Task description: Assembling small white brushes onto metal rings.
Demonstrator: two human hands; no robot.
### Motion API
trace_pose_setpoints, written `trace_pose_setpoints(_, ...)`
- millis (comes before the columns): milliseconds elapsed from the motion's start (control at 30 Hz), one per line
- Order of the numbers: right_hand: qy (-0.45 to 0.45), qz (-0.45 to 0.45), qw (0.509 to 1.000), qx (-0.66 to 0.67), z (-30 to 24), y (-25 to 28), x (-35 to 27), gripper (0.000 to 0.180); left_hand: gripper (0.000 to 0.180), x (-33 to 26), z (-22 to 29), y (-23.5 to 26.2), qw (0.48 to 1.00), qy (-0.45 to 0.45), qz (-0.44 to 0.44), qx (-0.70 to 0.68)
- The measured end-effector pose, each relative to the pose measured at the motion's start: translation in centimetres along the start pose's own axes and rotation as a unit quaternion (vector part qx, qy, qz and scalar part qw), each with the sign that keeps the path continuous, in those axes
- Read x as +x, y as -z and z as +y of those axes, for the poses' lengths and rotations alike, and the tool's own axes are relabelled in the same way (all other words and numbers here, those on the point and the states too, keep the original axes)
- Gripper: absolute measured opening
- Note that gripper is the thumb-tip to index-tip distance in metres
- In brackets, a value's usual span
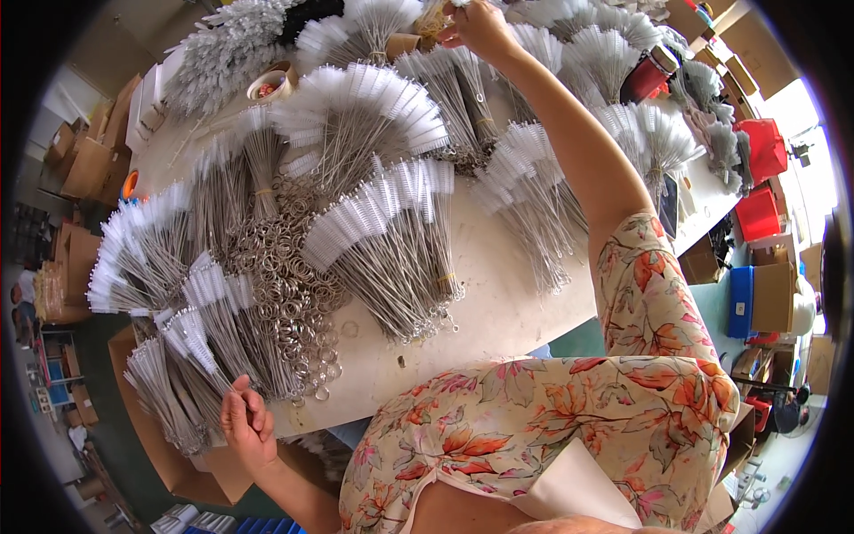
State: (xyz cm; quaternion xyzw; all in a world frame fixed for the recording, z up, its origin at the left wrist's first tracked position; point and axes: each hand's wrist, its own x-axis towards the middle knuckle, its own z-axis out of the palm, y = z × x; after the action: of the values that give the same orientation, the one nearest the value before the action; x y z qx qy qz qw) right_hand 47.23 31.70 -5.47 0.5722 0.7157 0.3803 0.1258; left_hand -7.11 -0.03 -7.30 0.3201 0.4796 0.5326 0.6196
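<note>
Floral shirt (534, 405) at the tabletop (498, 267), hands wide apart among brushes (387, 231)

Brushes with white bristles and thin wire handles cover most of the tabletop, lying in bundles and loose fans. At the near left edge, the left hand (249, 425) is half curled, its fingertips right by the wires of a small bundle (191, 343); whether it grips one, I cannot tell. The right hand (480, 31) reaches across to the far side, its fingers bent beside a bit of white at the upper rim of the view. Part of its grasp is cut off there, so I cannot tell if it holds anything.

Between the left bundles and the middle fan lies a heap of metal rings (298, 307), spilling toward the near edge. Brushes in that middle fan point their bristles away from the person and their looped ends back toward the shirt. Farther off stand a tape roll (271, 83) with something red inside, fluffy white tinsel (227, 58) and a dark red flask (648, 76) among more brushes.

Beyond the tabletop, an open carton (147, 423) sits below the left corner. Red bins (761, 147) and a blue box (740, 291) stand on the right.
</note>
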Motion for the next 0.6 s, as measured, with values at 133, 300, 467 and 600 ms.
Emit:
trace_pose_setpoints(133, 0.122, 0.034, 0.923, 0.363, 0.1, 1.0, 1.0, 0.024, 0.026, -1.0, -1.2, 0.7, 1.000, 0.006, 0.023, -0.010)
trace_pose_setpoints(300, -0.207, -0.158, 0.867, 0.426, -4.2, 3.2, -0.8, 0.037, 0.025, -1.8, -2.8, 1.1, 0.997, 0.008, 0.064, -0.039)
trace_pose_setpoints(467, -0.225, -0.151, 0.851, 0.450, -3.9, 0.5, -0.7, 0.027, 0.025, -1.8, -3.7, 0.3, 0.997, 0.033, 0.056, -0.031)
trace_pose_setpoints(600, -0.203, -0.118, 0.853, 0.466, -3.4, -0.6, -0.7, 0.026, 0.025, -2.1, -3.9, -1.0, 0.997, 0.036, 0.065, -0.026)
